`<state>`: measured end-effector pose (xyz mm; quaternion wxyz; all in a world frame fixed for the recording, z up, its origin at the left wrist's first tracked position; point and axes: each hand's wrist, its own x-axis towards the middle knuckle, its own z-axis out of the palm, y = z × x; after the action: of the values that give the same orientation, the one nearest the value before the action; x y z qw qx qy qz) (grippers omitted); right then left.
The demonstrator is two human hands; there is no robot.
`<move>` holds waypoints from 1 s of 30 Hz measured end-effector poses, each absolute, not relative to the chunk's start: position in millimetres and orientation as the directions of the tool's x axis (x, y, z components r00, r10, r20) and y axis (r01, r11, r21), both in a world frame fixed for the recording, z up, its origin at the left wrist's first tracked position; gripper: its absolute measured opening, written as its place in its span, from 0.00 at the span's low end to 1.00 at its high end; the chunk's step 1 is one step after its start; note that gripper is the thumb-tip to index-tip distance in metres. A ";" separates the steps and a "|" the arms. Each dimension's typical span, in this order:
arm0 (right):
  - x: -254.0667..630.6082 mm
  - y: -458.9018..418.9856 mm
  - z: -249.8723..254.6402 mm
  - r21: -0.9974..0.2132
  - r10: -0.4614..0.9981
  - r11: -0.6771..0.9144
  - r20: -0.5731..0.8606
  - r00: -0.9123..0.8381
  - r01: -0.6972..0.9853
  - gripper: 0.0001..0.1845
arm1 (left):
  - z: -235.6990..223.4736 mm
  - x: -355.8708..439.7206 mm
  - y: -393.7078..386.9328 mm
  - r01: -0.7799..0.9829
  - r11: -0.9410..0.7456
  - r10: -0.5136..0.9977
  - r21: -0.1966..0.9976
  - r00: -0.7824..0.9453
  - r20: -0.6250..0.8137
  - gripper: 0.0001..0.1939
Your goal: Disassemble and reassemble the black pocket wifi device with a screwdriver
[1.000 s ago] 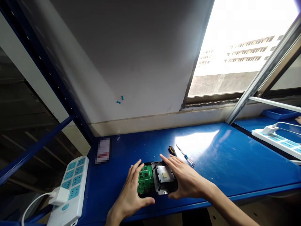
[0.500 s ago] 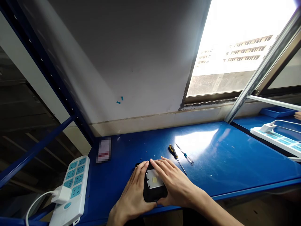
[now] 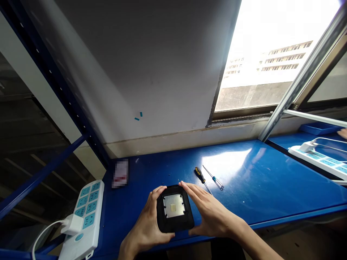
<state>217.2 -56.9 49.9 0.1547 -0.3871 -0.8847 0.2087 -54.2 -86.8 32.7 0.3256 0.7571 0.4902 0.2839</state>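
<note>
A square black device housing [image 3: 175, 224] with rounded corners sits near the table's front edge. Set into it is a silver metal plate [image 3: 166, 202] that carries a small yellowish pad [image 3: 173, 207]. My left hand [image 3: 148, 218] grips the left side of the housing, fingertips at its far corner and thumb near the front. Along the right side, my right hand [image 3: 213, 213] holds it the same way. The underside of the housing is hidden.
Beyond my right hand lie a black-and-yellow screwdriver [image 3: 199, 174] and a clear-handled screwdriver [image 3: 217, 182]. Several tiny parts, perhaps screws, lie behind the housing. A power strip [image 3: 89, 216] is at left, near a blurred pale item [image 3: 120, 174]. Another person's hand [image 3: 342, 133] shows far right.
Both hands have moved apart toward the housing's sides, uncovering the plate. The housing now shows nearly whole.
</note>
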 end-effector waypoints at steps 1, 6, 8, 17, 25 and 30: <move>217.5 -57.2 48.9 -0.503 0.750 0.613 0.129 -0.649 0.609 0.78 | 33.9 -54.5 -87.1 0.557 -0.310 0.926 0.771 0.360 0.113 0.61; 219.2 -59.2 47.2 -0.561 0.750 0.614 0.197 -0.632 0.555 0.81 | 39.0 -56.6 -88.4 0.556 -0.319 0.927 0.767 0.352 0.131 0.61; 220.0 -60.0 46.8 -0.590 0.761 0.598 0.209 -0.614 0.542 0.81 | 40.4 -57.5 -88.8 0.558 -0.319 0.929 0.766 0.344 0.135 0.61; 220.2 -60.9 41.9 -0.661 0.759 0.594 0.271 -0.592 0.459 0.83 | 37.5 -60.0 -89.9 0.579 -0.370 0.914 0.727 0.366 0.174 0.63; 211.4 -62.9 43.4 -0.535 0.739 0.645 0.255 -0.624 0.546 0.82 | 31.9 -50.6 -87.6 0.681 -0.512 0.858 0.523 0.430 0.280 0.68; 201.7 -64.9 38.0 -0.420 0.709 0.693 0.250 -0.660 0.586 0.82 | 37.9 -36.2 -88.8 0.677 -0.581 0.813 0.452 0.498 0.301 0.70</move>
<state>201.7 -64.9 38.0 0.2007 -0.3605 -0.8979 0.1534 -36.2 -88.8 37.9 0.1385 0.8543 0.4360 0.2467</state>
